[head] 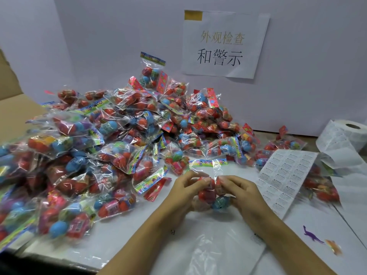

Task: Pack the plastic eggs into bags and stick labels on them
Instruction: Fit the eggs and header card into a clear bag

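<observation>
Both hands, left (185, 192) and right (241, 192), pinch one bag of eggs (211, 192); a slack grip could wrinkle any label applied.

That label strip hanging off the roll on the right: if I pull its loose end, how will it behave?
Probably floppy: the label strip already drapes and bends over bagged eggs. It looks like thin paper, so likely light and easy to crease. The label roll stands on its flat end, so it may slide or tip rather than unwind cleanly.
</observation>
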The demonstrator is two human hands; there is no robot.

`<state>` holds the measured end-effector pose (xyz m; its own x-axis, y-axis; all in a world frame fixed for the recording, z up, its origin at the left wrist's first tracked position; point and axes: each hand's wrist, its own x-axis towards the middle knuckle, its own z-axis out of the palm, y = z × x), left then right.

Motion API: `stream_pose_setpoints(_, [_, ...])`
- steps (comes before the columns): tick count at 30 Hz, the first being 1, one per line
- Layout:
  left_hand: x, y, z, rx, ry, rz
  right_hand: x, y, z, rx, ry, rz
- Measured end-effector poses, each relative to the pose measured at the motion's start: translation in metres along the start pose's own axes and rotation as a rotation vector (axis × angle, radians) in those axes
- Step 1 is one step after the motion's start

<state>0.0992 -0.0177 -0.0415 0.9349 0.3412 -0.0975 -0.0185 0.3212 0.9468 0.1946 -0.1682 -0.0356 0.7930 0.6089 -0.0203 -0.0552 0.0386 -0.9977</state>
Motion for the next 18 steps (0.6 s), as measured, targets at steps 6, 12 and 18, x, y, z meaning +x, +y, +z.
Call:
stream_pose_setpoints(6, [0.0019,-0.0005,-0.0029,0.034,0.025,0.036,-0.0016,0.0007,0.0022,0.037,0.018,0.026])
stream_pose_setpoints(12, [0.0029,0.0012,-0.0062,0.061,0.073,0.034,-0.0027,0.0005,0.0044,0.010,-0.001,0.027])
stream_pose_setpoints(18, [0.0018,-0.0007,-0.0075,0.073,0.073,0.060,-0.0058,-0.0023,0.0065,-0.007,-0.019,0.015])
